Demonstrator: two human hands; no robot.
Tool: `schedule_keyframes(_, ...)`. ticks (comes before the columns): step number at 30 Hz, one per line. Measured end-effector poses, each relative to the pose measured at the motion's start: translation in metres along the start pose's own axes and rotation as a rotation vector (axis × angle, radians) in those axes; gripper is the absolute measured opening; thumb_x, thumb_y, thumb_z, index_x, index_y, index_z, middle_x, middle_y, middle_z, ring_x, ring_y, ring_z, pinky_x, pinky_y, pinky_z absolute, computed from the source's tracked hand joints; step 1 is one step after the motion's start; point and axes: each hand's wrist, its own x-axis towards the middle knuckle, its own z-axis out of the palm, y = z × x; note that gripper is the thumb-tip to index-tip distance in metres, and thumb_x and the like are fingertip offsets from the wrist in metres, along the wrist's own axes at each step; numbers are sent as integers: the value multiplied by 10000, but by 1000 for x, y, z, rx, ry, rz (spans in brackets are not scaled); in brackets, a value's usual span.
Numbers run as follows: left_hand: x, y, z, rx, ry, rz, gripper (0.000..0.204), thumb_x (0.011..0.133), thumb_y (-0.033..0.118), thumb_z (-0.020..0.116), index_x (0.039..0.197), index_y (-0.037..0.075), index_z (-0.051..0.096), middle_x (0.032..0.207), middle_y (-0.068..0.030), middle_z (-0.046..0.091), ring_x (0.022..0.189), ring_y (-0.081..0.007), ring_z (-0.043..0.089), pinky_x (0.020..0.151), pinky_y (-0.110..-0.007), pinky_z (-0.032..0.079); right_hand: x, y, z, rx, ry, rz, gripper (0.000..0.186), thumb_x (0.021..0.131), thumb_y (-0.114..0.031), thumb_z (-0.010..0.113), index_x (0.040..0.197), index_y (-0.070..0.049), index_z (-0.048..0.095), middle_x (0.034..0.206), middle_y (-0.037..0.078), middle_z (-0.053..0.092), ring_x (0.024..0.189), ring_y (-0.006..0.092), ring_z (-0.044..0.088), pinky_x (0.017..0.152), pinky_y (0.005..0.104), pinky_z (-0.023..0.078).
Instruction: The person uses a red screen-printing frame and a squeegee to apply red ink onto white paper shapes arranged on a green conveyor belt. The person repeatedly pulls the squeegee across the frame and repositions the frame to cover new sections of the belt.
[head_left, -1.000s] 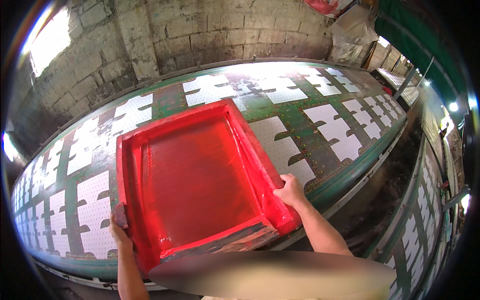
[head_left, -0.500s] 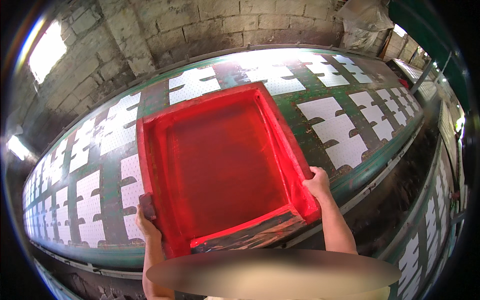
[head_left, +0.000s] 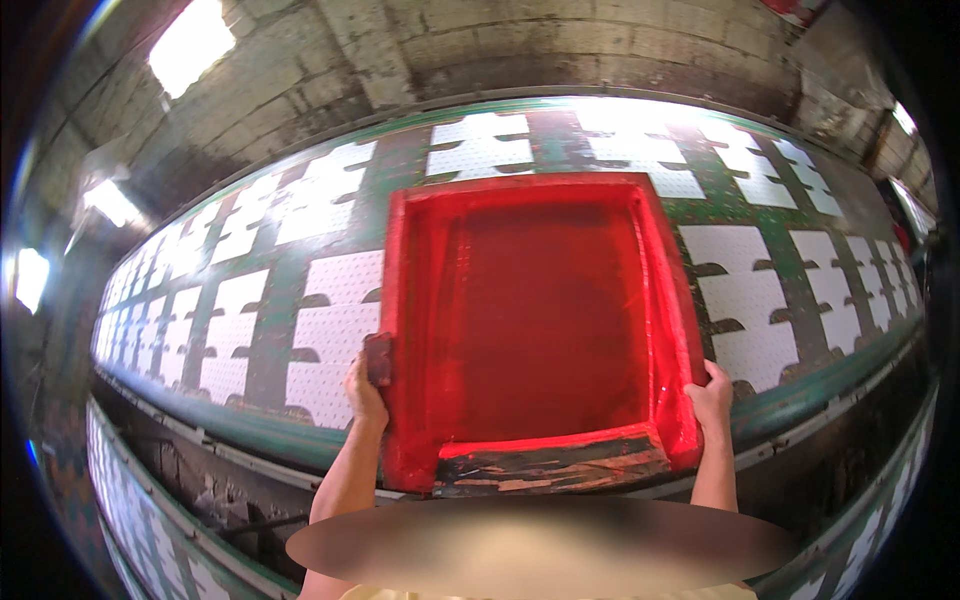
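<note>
A red ink-coated screen printing frame (head_left: 545, 315), squarish, with a dark scraped strip along its near side, is over the long green print table (head_left: 380, 444). My left hand (head_left: 365, 395) grips its left side at a small dark red block (head_left: 378, 358). My right hand (head_left: 710, 400) grips the frame's right side near the lower corner, thumb over the rim. White dotted cut fabric pieces (head_left: 738, 305) lie in rows on the table on both sides of the frame. Whether the frame rests on the table is hard to tell.
A grey block wall (head_left: 470, 40) with bright openings (head_left: 190, 45) runs behind the table. Metal rails (head_left: 205, 437) edge the table's near side. Further surfaces with white pieces (head_left: 140, 500) show at lower left and right, beyond a dark gap.
The frame has shifted right in the picture and now sits square to me, less tilted. The view has turned, showing more of the table's left end. Both hands keep their grip.
</note>
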Motion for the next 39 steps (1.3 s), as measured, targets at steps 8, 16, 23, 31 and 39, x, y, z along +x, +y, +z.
schedule_keyframes(8,0,-12,3,154,10,28,476,1109,485,682,858,83,720,809,-5,654,689,-133,590,644,-311,478,-33,-45,-14,-227,77,-246,517,850,-105,840,1345,9,741,1339,231,716,1308,425,662,1146,510,532)
schedule_keyframes(16,-2,-16,8,369,47,7,574,1122,523,678,763,80,608,749,-22,608,717,-129,613,651,-344,525,-152,-164,13,-67,-598,-931,425,841,-139,876,1256,-98,797,1239,110,742,1224,332,706,1047,492,579)
schedule_keyframes(23,6,-33,5,702,101,82,582,1108,504,672,924,-47,698,836,-251,728,825,-425,717,798,-534,549,-166,-198,41,-244,-408,-959,337,889,-67,703,1207,-94,811,1087,88,748,1034,318,738,926,465,596)
schedule_keyframes(31,-4,-18,12,755,56,77,512,1079,474,685,1115,-35,727,1105,-288,755,1069,-489,722,962,-576,545,-151,-239,60,-421,-582,-776,345,884,-30,652,1160,-127,833,1024,124,779,999,363,778,909,500,637)
schedule_keyframes(39,-8,-24,13,673,-33,250,644,1066,419,708,1485,-50,568,1351,-277,658,1326,-464,598,1154,-542,475,-200,-234,67,-416,-429,-854,388,838,1,672,1185,-88,821,1070,102,788,1024,339,775,897,479,620)
